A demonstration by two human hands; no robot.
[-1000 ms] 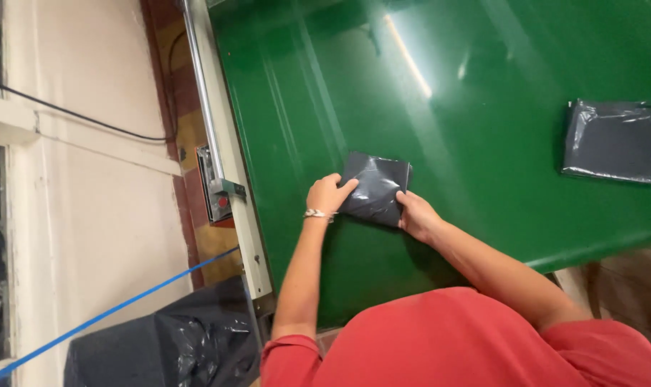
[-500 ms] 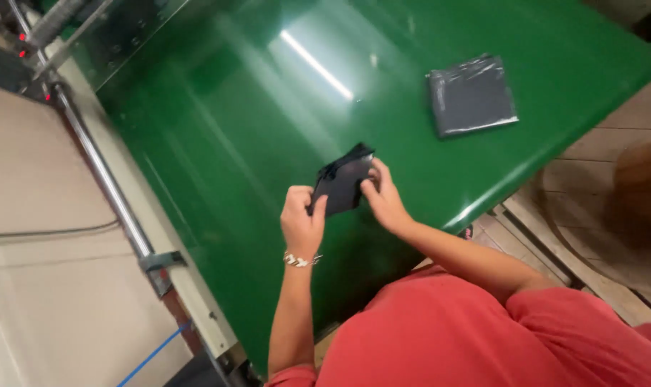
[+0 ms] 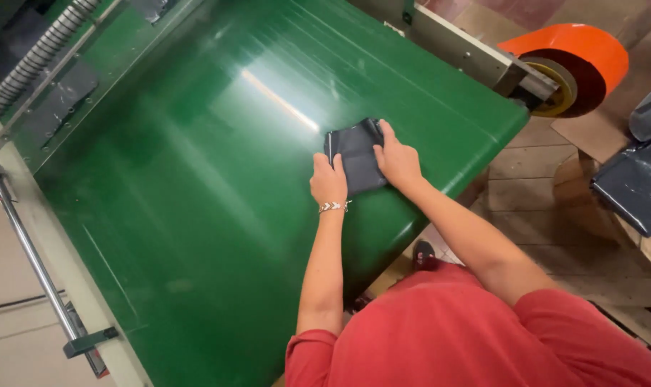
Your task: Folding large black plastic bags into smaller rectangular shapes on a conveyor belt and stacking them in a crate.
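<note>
The left hand [image 3: 329, 179] lies flat, fingers extended, on the left edge of a small dark packet [image 3: 355, 159], while the right hand [image 3: 397, 162] presses its right side with fingers spread over the top, neither closed around it. The packet rests on the glossy green bench [image 3: 196, 186], near its right edge. Beyond that edge stand an orange roll [image 3: 580, 50] on a spindle, dark plastic bags [image 3: 637, 179] and a wooden floor [image 3: 547, 186].

Left hand [image 3: 329, 180], right hand [image 3: 397, 162] pressed flat, arms extended.
</note>
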